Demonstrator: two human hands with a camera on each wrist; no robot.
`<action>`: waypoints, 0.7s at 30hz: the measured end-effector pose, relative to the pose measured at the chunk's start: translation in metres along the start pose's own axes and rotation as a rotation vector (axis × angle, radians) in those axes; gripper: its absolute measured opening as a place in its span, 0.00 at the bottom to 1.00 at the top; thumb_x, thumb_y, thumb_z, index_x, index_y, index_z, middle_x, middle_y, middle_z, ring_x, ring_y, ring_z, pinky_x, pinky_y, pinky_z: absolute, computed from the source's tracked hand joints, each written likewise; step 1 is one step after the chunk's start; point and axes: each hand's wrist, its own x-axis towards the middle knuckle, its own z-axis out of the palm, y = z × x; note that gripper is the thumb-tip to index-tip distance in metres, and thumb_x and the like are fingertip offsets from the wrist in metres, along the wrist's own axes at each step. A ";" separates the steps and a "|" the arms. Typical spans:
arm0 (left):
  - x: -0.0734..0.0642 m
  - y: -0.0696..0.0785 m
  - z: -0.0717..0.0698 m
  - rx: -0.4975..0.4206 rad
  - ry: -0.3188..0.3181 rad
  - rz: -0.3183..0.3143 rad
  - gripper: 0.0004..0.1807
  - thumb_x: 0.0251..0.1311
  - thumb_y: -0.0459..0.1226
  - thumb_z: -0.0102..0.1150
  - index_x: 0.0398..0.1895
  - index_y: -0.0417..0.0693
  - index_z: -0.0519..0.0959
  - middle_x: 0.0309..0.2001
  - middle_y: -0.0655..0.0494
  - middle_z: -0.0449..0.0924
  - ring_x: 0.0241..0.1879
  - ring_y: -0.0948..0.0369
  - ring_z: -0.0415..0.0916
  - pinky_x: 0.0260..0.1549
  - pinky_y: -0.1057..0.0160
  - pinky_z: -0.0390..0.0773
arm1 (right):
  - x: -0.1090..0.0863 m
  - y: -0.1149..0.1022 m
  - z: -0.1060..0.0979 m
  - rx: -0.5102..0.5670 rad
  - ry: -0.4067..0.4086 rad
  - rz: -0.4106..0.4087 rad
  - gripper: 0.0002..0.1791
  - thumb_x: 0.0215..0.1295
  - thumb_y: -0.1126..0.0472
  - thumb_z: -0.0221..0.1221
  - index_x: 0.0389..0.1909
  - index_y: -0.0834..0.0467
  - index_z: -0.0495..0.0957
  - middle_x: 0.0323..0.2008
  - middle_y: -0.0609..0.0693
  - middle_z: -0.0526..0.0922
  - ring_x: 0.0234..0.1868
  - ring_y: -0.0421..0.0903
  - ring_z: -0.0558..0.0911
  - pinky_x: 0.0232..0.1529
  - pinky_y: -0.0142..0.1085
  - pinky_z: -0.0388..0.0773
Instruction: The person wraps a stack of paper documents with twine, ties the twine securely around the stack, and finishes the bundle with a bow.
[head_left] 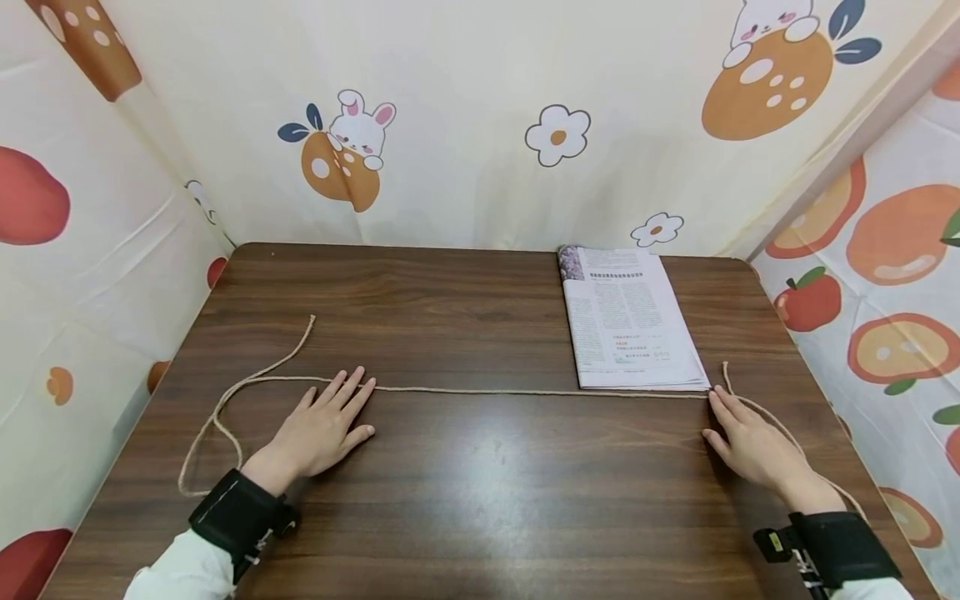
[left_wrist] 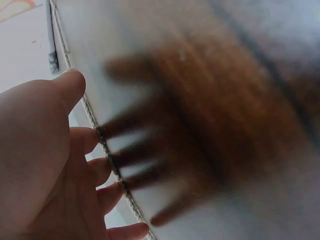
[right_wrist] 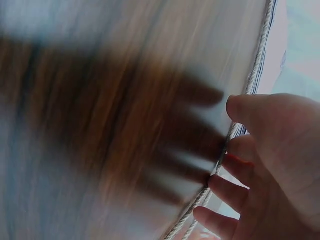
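A thin beige rope [head_left: 480, 391] runs nearly straight across the wooden table between both hands. My left hand [head_left: 318, 433] rests its spread fingers on the rope, left of the middle. Beyond it the rope's left part [head_left: 217, 411] lies in a loose loop with its end pointing away. My right hand [head_left: 757, 446] touches the rope with its fingertips, beside the lower right corner of a folded printed paper [head_left: 633, 321]. In the right wrist view the fingers [right_wrist: 227, 192] meet the rope [right_wrist: 252, 75]; in the left wrist view the fingers [left_wrist: 107, 197] lie along it.
The dark brown wooden table [head_left: 480, 500] has a glossy top. A pale curtain with rabbit and flower prints [head_left: 457, 125] hangs along the back edge. Fruit-patterned cloth [head_left: 900, 358] borders the right side. Another rope end [head_left: 726, 371] curves past my right hand toward the near right edge.
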 end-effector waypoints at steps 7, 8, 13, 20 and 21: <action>0.009 -0.003 -0.001 -0.022 -0.056 -0.012 0.36 0.64 0.53 0.45 0.71 0.47 0.52 0.72 0.44 0.45 0.69 0.44 0.45 0.59 0.37 0.51 | 0.004 0.006 -0.001 0.016 -0.047 0.029 0.31 0.55 0.62 0.61 0.56 0.77 0.65 0.57 0.73 0.67 0.54 0.68 0.69 0.48 0.57 0.67; 0.009 -0.003 -0.001 -0.025 -0.060 -0.012 0.36 0.64 0.53 0.45 0.71 0.47 0.52 0.72 0.44 0.45 0.69 0.44 0.45 0.59 0.37 0.51 | 0.005 0.006 -0.001 0.018 -0.053 0.031 0.31 0.56 0.62 0.61 0.56 0.77 0.65 0.57 0.73 0.67 0.54 0.68 0.69 0.48 0.57 0.67; 0.011 -0.002 -0.002 -0.022 -0.070 -0.014 0.36 0.65 0.53 0.44 0.71 0.47 0.51 0.72 0.44 0.44 0.70 0.44 0.45 0.60 0.37 0.51 | 0.010 0.008 -0.004 0.030 -0.095 0.052 0.31 0.57 0.62 0.59 0.57 0.77 0.64 0.57 0.74 0.65 0.55 0.70 0.68 0.48 0.58 0.67; -0.001 0.005 -0.002 -0.014 -0.052 -0.014 0.36 0.63 0.53 0.46 0.70 0.47 0.54 0.71 0.44 0.47 0.69 0.45 0.47 0.58 0.37 0.55 | 0.010 0.009 -0.005 0.031 -0.135 0.072 0.32 0.57 0.61 0.59 0.58 0.77 0.63 0.57 0.74 0.64 0.55 0.70 0.67 0.49 0.59 0.66; -0.002 0.006 -0.002 -0.009 -0.047 -0.013 0.36 0.63 0.53 0.46 0.70 0.47 0.54 0.71 0.44 0.48 0.69 0.45 0.48 0.58 0.37 0.55 | 0.011 0.009 -0.006 0.023 -0.134 0.071 0.32 0.57 0.61 0.60 0.57 0.77 0.64 0.57 0.75 0.65 0.55 0.70 0.67 0.50 0.59 0.66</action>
